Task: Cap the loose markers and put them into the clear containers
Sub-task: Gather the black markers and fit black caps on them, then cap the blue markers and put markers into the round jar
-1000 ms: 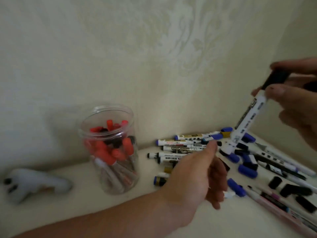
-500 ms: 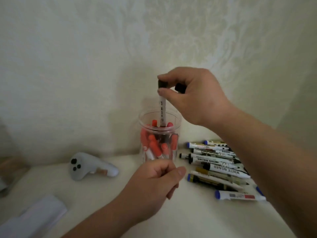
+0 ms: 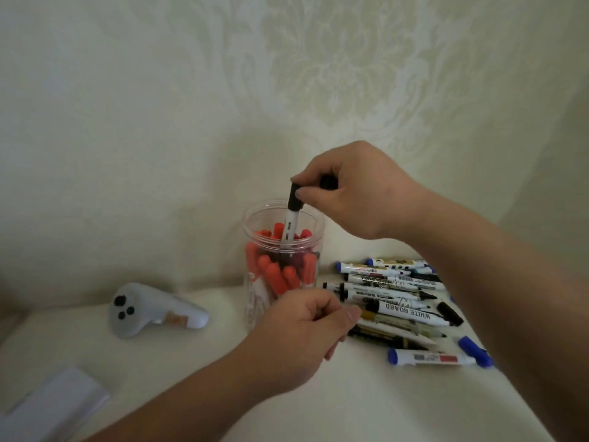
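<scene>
A clear jar [image 3: 255,307] stands near the wall, holding several red-capped markers. My right hand [image 3: 357,193] pinches the black cap of a white marker [image 3: 289,229] that stands upright with its lower half inside the jar's mouth. A second black item shows under that hand's curled fingers. My left hand [image 3: 299,333] hovers in front of the jar with fingers loosely curled and nothing seen in it. A pile of loose markers [image 3: 395,298] with blue and black caps lies right of the jar.
A white controller [image 3: 149,309] lies left of the jar. A white folded sheet [image 3: 54,403] sits at the lower left. A loose black cap [image 3: 449,313] and a blue cap [image 3: 475,347] lie by the pile. The patterned wall rises just behind.
My right hand has carried the black-capped marker from above the pile over to the jar and lowered it partway in. My left hand drew back toward the jar's front.
</scene>
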Demonstrator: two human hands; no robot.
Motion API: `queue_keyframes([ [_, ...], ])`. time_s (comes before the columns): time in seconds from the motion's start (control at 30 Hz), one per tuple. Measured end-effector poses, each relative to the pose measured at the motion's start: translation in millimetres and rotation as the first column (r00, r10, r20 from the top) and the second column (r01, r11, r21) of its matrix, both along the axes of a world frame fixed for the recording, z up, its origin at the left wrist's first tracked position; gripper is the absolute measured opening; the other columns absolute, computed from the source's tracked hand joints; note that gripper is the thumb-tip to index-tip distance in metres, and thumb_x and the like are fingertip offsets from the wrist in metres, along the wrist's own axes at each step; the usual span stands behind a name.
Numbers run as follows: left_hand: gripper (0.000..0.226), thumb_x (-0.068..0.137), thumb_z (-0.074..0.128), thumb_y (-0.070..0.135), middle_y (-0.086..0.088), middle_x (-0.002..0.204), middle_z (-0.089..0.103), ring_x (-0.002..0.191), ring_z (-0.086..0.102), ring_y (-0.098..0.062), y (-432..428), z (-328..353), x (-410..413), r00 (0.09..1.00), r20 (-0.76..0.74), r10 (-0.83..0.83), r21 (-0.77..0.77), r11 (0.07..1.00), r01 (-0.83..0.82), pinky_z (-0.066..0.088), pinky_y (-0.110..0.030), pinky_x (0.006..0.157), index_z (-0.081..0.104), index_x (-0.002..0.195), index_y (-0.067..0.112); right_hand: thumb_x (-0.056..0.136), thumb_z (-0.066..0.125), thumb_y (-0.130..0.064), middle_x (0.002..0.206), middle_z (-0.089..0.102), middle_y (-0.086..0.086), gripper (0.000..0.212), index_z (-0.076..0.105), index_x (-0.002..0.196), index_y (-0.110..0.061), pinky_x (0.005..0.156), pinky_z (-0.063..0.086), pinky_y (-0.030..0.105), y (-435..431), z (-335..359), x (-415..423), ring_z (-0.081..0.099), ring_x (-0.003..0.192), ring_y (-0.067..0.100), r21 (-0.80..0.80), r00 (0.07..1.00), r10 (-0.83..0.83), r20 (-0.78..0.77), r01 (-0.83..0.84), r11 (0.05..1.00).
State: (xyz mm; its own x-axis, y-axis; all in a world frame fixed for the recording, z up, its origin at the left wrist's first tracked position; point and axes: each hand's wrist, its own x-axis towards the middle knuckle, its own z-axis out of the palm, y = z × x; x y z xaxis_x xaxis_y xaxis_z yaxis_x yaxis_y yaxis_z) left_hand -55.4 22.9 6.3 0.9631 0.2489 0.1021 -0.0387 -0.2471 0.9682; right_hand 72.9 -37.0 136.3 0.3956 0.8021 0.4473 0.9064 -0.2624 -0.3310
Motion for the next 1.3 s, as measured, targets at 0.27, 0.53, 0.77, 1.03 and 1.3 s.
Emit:
queue_keyframes([
  [0.27,0.04,0.097,0.062,0.03,0.003,0.048,0.051,0.043,0.042,-0.008,5,-4,5,1.0,-0.007,0.007,0.053,0.999,-0.007,0.035,-0.016,0.048,0.058,0.058,0.023,0.102,0.05,-0.008,0.108,0.073,-0.007,0.03,0.072,0.12,-0.018,0.063,0.04,0.001,-13,7,1,0.056,0.063,-0.015,-0.065,0.995,0.1,-0.018,-0.101,0.993],
  [0.53,0.023,0.093,0.069,0.032,0.01,0.057,0.054,0.051,0.045,-0.006,-22,-8,32,1.0,0.024,-0.012,0.294,0.956,0.004,0.038,-0.024,0.051,0.061,0.074,0.021,0.094,0.067,-0.03,0.077,0.07,-0.015,0.01,0.075,0.088,-0.032,0.063,0.05,0.016,-115,-24,60,0.064,0.07,0.002,-0.126,0.94,-0.291,-0.18,0.271,0.954],
  [0.77,0.017,0.089,0.07,0.029,0.023,0.082,0.051,0.078,0.05,-0.001,-35,-11,82,0.994,-0.01,-0.113,0.802,0.593,0.075,0.04,-0.02,0.069,0.056,0.089,0.039,0.081,0.081,-0.03,0.069,0.067,-0.021,0.01,0.071,0.079,-0.033,0.058,0.045,0.01,-213,-87,83,0.06,0.062,-0.004,-0.385,0.858,-0.435,-0.271,0.318,0.867],
  [1.03,0.042,0.075,0.057,0.076,0.022,0.092,0.051,0.09,0.055,-0.004,-41,-26,79,0.99,0.024,-0.14,0.909,0.416,0.037,0.051,-0.028,0.075,0.059,0.089,0.037,0.078,0.08,-0.047,0.076,0.068,-0.022,0.022,0.064,0.077,-0.032,0.064,0.055,0.02,-236,-101,70,0.065,0.065,-0.002,-0.535,0.885,-0.38,-0.269,0.191,0.823],
  [1.3,0.028,0.088,0.054,0.059,0.016,0.092,0.051,0.085,0.054,-0.009,-55,-48,92,0.967,0.07,-0.247,0.924,0.382,0.031,0.051,-0.031,0.07,0.067,0.097,0.036,0.08,0.077,-0.052,0.072,0.074,-0.011,0.027,0.062,0.086,-0.031,0.065,0.055,0.019,-229,-111,64,0.068,0.062,0.0,-0.769,0.893,-0.397,-0.213,0.097,0.632],
])
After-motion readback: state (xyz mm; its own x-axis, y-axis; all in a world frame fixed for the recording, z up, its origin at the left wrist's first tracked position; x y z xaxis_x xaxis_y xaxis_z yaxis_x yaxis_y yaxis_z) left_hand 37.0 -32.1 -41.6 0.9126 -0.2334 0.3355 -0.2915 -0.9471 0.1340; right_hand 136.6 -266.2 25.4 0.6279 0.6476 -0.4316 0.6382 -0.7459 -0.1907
